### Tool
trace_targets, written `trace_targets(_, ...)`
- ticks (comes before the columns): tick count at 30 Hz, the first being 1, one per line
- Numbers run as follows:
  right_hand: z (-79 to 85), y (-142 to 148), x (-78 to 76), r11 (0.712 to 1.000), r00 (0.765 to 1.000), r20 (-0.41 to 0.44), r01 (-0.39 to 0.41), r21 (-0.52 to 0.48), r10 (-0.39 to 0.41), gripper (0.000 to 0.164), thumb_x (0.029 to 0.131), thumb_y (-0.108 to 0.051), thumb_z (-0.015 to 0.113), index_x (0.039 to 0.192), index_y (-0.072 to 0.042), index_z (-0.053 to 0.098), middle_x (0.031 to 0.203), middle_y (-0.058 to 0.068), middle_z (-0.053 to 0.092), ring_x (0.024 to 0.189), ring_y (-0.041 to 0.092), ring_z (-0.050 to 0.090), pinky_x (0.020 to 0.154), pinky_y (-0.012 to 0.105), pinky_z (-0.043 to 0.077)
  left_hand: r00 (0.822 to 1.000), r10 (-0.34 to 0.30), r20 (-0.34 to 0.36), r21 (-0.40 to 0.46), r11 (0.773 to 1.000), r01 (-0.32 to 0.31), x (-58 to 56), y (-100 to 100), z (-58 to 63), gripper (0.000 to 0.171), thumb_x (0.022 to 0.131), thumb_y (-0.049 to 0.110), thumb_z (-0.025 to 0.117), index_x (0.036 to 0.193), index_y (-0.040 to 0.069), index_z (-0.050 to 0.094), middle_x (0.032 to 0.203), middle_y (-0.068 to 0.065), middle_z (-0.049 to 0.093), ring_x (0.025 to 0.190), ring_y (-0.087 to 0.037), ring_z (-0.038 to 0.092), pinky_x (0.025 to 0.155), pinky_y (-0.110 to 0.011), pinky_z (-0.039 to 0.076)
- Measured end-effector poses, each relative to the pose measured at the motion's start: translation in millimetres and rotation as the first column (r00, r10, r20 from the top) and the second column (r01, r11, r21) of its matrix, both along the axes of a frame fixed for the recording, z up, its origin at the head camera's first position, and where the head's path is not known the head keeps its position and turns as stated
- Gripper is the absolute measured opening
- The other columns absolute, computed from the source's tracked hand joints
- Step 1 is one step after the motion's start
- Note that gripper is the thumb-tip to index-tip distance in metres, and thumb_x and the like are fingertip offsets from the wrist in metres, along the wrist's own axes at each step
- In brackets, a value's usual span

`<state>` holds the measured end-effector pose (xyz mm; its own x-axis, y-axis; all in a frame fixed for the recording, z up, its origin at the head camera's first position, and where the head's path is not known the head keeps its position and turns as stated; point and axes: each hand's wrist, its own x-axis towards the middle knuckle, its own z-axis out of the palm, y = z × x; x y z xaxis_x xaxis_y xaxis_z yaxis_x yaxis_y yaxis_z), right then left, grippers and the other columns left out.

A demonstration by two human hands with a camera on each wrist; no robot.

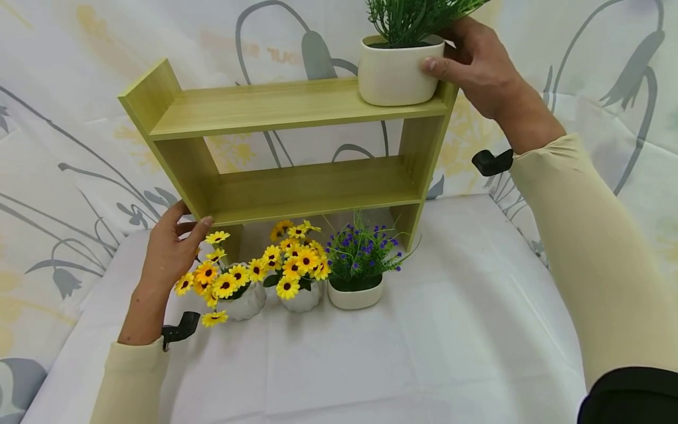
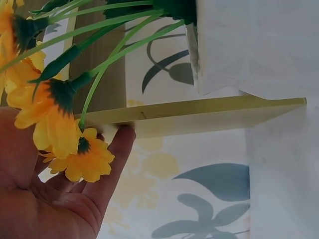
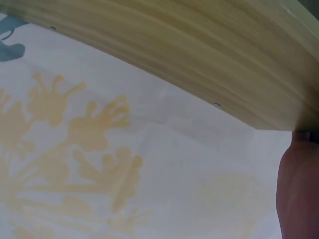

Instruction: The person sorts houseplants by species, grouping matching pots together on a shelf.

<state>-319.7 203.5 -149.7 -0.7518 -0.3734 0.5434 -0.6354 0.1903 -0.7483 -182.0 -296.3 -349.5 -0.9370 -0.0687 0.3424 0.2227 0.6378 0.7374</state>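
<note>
A two-tier wooden shelf (image 1: 296, 105) stands on the white-covered table. At the right end of its top board is a white pot with a green grassy plant (image 1: 405, 20). My right hand (image 1: 484, 73) grips this pot at its right side, thumb on the front and fingers behind; in the right wrist view, part of the hand (image 3: 301, 189) shows beside the wooden panel (image 3: 199, 45). My left hand (image 1: 172, 247) holds the shelf's left side panel below the middle board, thumb at the front edge. In the left wrist view, a fingertip (image 2: 127, 133) touches the panel (image 2: 199, 117).
Before the shelf's foot stand two white pots of yellow flowers (image 1: 225, 282) (image 1: 299, 259) and one white pot with purple flowers (image 1: 356, 294). The left flowers hang close to my left hand. A flower-printed cloth (image 1: 53, 147) hangs behind; white cloth (image 1: 371, 365) covers the table.
</note>
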Motion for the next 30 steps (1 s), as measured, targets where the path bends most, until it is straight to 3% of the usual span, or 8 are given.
trace_targets(4,-4.8,-2.3,1.5,0.998,0.999,-0.044,0.022,-0.052,-0.024,0.071,0.091,-0.009,0.067,0.159,-0.012,0.046,0.157,0.009,0.047,0.14,0.027,0.05,0.123,0.036,0.037,1.0,-0.004,-0.002,0.003,1.0,0.004,0.3,-0.3,0.5,0.062,0.111,0.034,0.058,0.164,0.01,0.037,0.149,-0.022,0.053,0.128,-0.049,0.062,0.078,-0.003,0.047)
trace_targets(8,-10.6,-2.0,6.5,0.994,0.994,-0.088,0.059,-0.097,-0.067,0.073,0.089,-0.008,0.065,0.159,-0.007,0.043,0.158,0.01,0.046,0.147,0.023,0.045,0.125,0.03,0.033,1.0,-0.006,0.0,0.003,1.0,0.006,-0.3,-0.2,0.6,0.062,0.111,0.034,0.058,0.164,0.01,0.037,0.148,-0.022,0.053,0.128,-0.049,0.062,0.079,-0.004,0.047)
trace_targets(12,-19.2,-0.1,12.2,0.983,0.993,-0.105,0.03,-0.183,-0.05,0.078,0.086,-0.004,0.067,0.159,-0.002,0.039,0.159,0.012,0.043,0.15,0.024,0.04,0.125,0.027,0.03,1.0,-0.006,0.007,0.007,1.0,0.006,-0.2,0.3,0.2,0.063,0.111,0.035,0.058,0.165,0.01,0.037,0.149,-0.022,0.052,0.129,-0.049,0.061,0.078,-0.004,0.047)
trace_targets(18,-38.9,6.4,25.1,0.947,0.976,-0.22,-0.077,-0.312,0.007,0.08,0.081,0.001,0.069,0.155,0.005,0.039,0.151,0.017,0.045,0.148,0.032,0.036,0.128,0.032,0.026,1.0,-0.009,0.005,0.008,1.0,0.009,-0.8,0.6,0.4,0.063,0.111,0.034,0.058,0.164,0.01,0.037,0.148,-0.022,0.052,0.128,-0.049,0.062,0.078,-0.004,0.047)
trace_targets(22,-54.0,9.8,38.6,0.936,0.955,-0.297,-0.104,-0.335,-0.001,0.071,0.081,0.001,0.07,0.148,0.005,0.047,0.148,0.016,0.046,0.145,0.032,0.038,0.127,0.037,0.027,1.0,-0.008,0.006,0.007,1.0,0.008,-1.3,-0.4,0.7,0.062,0.111,0.034,0.058,0.164,0.01,0.037,0.147,-0.022,0.053,0.128,-0.049,0.062,0.078,-0.004,0.047)
trace_targets(26,-69.2,10.4,55.9,0.936,0.938,-0.344,-0.074,-0.345,-0.053,0.063,0.08,0.005,0.071,0.141,0.005,0.054,0.14,0.014,0.052,0.138,0.033,0.044,0.121,0.039,0.035,1.0,-0.005,0.015,0.006,1.0,0.005,-1.0,-1.1,0.5,0.063,0.111,0.035,0.058,0.165,0.011,0.037,0.147,-0.021,0.053,0.129,-0.049,0.062,0.078,-0.004,0.048)
trace_targets(30,-88.4,12.6,64.2,0.919,0.944,-0.32,-0.061,-0.39,-0.074,0.061,0.078,0.013,0.071,0.136,0.007,0.058,0.13,0.015,0.058,0.128,0.034,0.051,0.111,0.037,0.042,1.0,0.0,0.017,0.002,1.0,0.0,0.2,-1.2,1.1,0.063,0.111,0.036,0.058,0.165,0.011,0.037,0.148,-0.021,0.053,0.129,-0.048,0.062,0.079,-0.005,0.048)
